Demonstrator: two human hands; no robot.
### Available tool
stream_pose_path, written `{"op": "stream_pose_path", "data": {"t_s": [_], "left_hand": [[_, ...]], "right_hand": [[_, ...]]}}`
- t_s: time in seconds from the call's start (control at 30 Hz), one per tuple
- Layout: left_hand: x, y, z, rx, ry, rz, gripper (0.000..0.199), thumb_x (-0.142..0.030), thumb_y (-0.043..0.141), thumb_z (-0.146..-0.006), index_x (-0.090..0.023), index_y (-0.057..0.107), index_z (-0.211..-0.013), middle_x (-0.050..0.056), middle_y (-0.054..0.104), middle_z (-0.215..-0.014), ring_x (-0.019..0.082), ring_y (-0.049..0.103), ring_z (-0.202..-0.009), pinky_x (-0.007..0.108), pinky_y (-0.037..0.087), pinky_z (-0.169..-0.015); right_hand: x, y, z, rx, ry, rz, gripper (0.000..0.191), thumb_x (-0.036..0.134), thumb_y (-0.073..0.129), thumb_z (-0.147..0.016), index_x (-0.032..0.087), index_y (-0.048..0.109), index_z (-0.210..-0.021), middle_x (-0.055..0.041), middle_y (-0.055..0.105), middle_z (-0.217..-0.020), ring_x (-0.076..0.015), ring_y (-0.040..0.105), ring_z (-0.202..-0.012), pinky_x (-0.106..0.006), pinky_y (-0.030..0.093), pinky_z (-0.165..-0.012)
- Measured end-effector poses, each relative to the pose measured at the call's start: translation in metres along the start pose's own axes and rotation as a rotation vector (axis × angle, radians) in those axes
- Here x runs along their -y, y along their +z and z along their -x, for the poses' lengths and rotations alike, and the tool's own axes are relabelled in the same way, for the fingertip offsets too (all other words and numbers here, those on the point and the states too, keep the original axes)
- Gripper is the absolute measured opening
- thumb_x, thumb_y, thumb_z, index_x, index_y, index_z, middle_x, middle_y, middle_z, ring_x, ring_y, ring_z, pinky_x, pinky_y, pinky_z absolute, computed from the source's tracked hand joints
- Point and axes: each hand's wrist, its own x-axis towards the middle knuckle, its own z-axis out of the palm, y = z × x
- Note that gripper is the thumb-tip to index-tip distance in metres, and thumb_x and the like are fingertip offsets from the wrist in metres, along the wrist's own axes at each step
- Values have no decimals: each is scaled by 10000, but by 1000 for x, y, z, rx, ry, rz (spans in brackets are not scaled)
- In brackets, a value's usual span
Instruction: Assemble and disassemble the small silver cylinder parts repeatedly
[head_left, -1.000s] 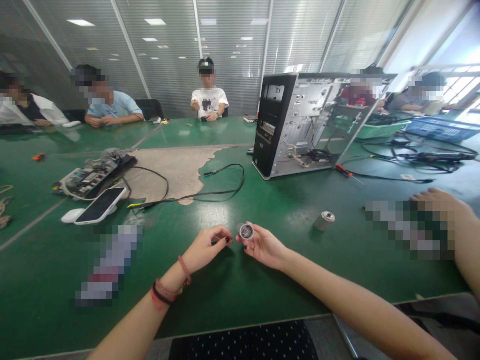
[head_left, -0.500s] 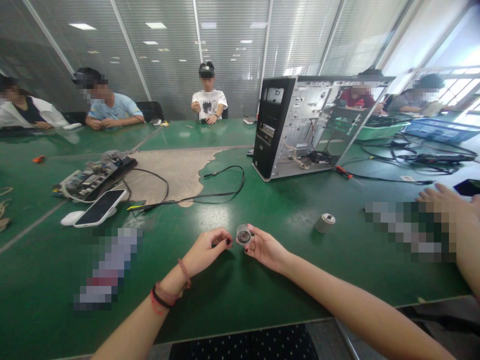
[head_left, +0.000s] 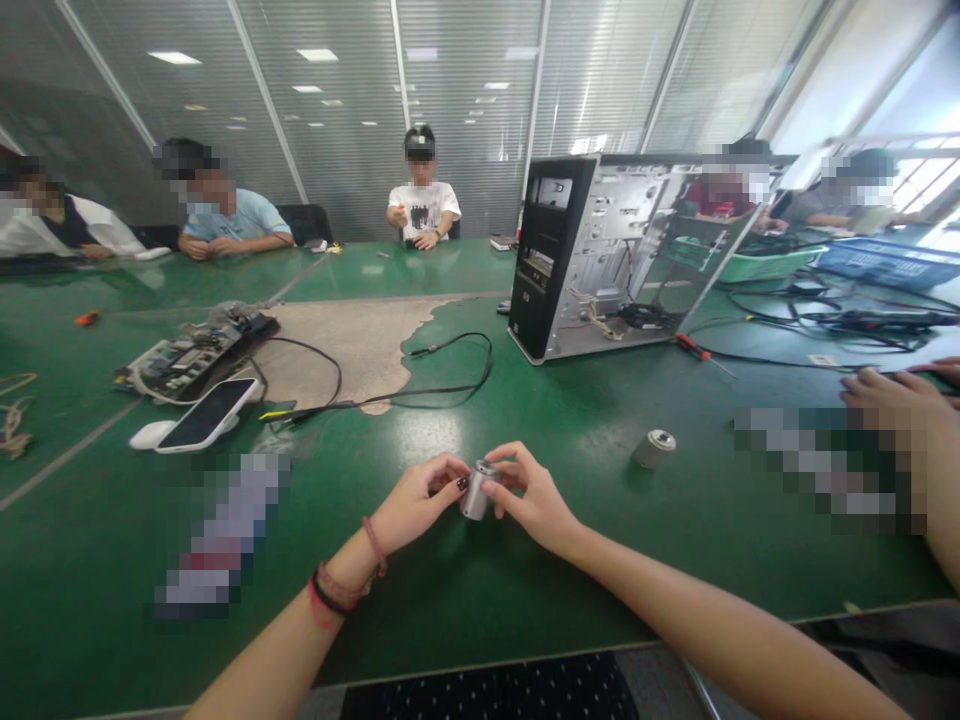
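Slip risk: both hands are clenched on the small metal cylinder (head_left: pixel 474 490), with the fingertips of the left hand (head_left: pixel 416 497) and right hand (head_left: pixel 529 497) pinching it, slightly tilted, above the green workbench (head_left: pixel 112 560). Contact is fingertip-only on a smooth round wall, so uneven pressure or sweaty skin could squirt it loose. If dropped, it could roll toward the near bench edge or strike the second metal cylinder (head_left: pixel 654 449), which lies on its side off to the right and could roll too.
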Motion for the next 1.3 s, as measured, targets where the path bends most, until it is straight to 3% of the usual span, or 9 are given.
{"op": "stream_pose_path", "data": {"t_s": [0.13,0.33,0.63,1.1,1.3], "left_hand": [[-5,0,2,17,60,-70,229,-264,592,-817,-142,559,-1009,42,650,-881,160,613,-790,290,494,-757],[-8,3,3,29,98,-149,274,-193,619,-776,-158,554,-1039,36,651,-926,160,619,-831,297,494,-795],[-7,10,4,-58,171,-236,303,-162,629,-743,-181,527,-1027,10,629,-901,150,606,-831,288,496,-792],[2,12,5,-189,438,-483,307,-141,593,-767,-205,486,-1048,49,565,-987,188,559,-929,322,472,-826],[4,12,5,-213,470,-499,309,-143,603,-759,-208,476,-1032,52,564,-983,193,554,-935,330,469,-844]], "right_hand": [[2,0,4,33,-101,243,268,284,614,-811,226,462,-1024,6,642,-806,-90,571,-526,-223,439,-519],[-1,-2,1,33,-95,275,284,299,592,-827,234,435,-1055,12,655,-814,-88,563,-507,-211,423,-493],[-5,-2,2,-2,-204,476,378,319,640,-780,233,445,-1092,-30,654,-987,-95,596,-569,-231,471,-554],[-2,-1,2,2,-238,527,463,321,698,-724,240,459,-1112,-37,582,-1002,-145,581,-752,-279,496,-653],[-1,-3,0,32,-273,496,480,292,697,-726,235,449,-1134,-49,549,-1039,-149,578,-792,-284,499,-672]]}}
